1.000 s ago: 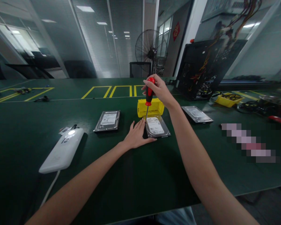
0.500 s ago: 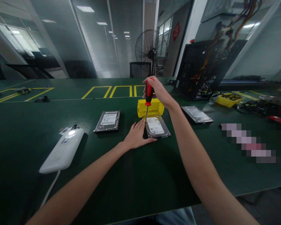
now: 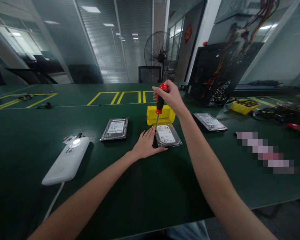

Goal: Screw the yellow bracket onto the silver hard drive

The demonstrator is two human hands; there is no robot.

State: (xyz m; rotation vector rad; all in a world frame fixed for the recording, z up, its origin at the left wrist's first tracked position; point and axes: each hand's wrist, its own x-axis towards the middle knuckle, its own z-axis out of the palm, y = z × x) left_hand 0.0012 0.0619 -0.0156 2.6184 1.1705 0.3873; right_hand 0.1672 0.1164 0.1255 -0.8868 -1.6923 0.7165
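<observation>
A hard drive with a white label lies in front of a yellow bin. My left hand rests flat against its left side, fingers stretched out and the thumb spread along the near edge. Above the drive, my right hand is closed round the red and black handle of a screwdriver. The shaft points down, slightly tilted, and its tip meets the drive's left edge close to my left fingertips. The exact contact at the tip is too small to make out.
Two more hard drives lie on the green table, one to the left and one to the right. A white power bank with a cable is at the near left. An open computer case stands at the back right, near another yellow bin.
My right hand has shifted its grip on the screwdriver handle, turning at the wrist, and the handle leans a little more to the right. The left hand and drive have stayed put.
</observation>
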